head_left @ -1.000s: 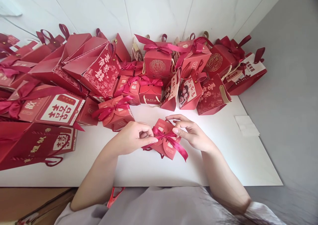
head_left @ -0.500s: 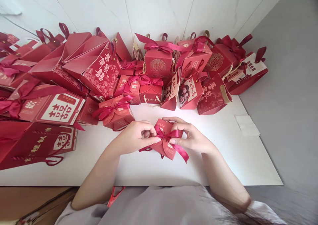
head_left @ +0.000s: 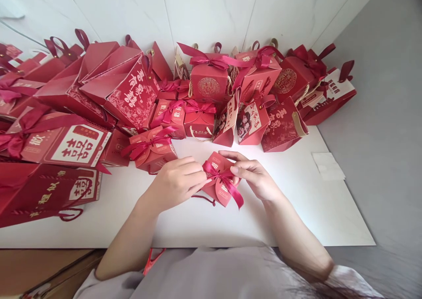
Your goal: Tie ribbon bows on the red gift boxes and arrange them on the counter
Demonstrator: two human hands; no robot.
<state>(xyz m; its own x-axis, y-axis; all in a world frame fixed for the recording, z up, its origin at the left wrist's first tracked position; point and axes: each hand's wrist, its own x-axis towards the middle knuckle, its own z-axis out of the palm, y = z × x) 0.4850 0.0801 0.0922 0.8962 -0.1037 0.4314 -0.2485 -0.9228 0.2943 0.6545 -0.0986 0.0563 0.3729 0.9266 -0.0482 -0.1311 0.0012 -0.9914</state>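
Observation:
A small red gift box [head_left: 221,192] with a dark pink ribbon bow on top is between my hands over the white table. My left hand [head_left: 181,181] is closed at the left side of the bow, its fingertips pinching the ribbon end [head_left: 208,169]. My right hand [head_left: 252,173] holds the box by its right side, the thumb near the bow and the fingers around the far edge. A dark red cord [head_left: 206,198] hangs from the box's lower left side onto the table.
Many red boxes crowd the back and left of the white table [head_left: 329,220]. The nearest is a small ribboned box [head_left: 153,151] beyond my left hand. A white square [head_left: 329,166] lies at the right edge. Behind stands a tiled wall [head_left: 204,13].
The box has tilted and moved slightly away from me. My left hand has shifted left and closed more. My right thumb has moved up from the bow's right loop.

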